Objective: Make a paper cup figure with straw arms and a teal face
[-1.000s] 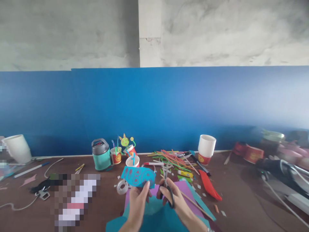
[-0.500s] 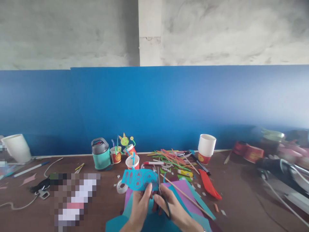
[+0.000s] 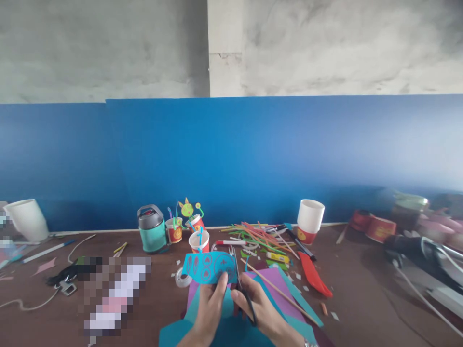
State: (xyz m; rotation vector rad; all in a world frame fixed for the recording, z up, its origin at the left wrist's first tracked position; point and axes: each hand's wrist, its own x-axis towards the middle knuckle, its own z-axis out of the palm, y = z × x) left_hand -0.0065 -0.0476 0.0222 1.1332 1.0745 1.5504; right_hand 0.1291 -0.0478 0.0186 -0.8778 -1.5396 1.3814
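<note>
My left hand [image 3: 212, 303] pinches the lower edge of a blue paper sheet [image 3: 197, 268] with drawn ovals, circles and a larger round face-like shape. My right hand [image 3: 258, 303] grips black-handled scissors [image 3: 249, 304], whose blades point up along the sheet's right edge. Whether the blades are apart is hard to make out. Beneath both hands lie teal sheets [image 3: 173, 332] and a purple sheet [image 3: 280, 289], crossed by a thin wooden stick [image 3: 280, 291]. Just behind the blue sheet stands a paper cup [image 3: 198, 241] with a blue strip sticking up.
Left of the hands lie a tape roll [image 3: 183, 278] and a teal flask [image 3: 152, 231]. Coloured sticks [image 3: 256, 236], a glue stick [image 3: 278, 257] and a red plastic piece [image 3: 314, 274] lie to the right. Stacked white cups [image 3: 310, 219] stand by the blue partition [image 3: 231, 159].
The scissors' blades have shifted slightly against the right edge of the blue sheet. Both hands stay in nearly the same place.
</note>
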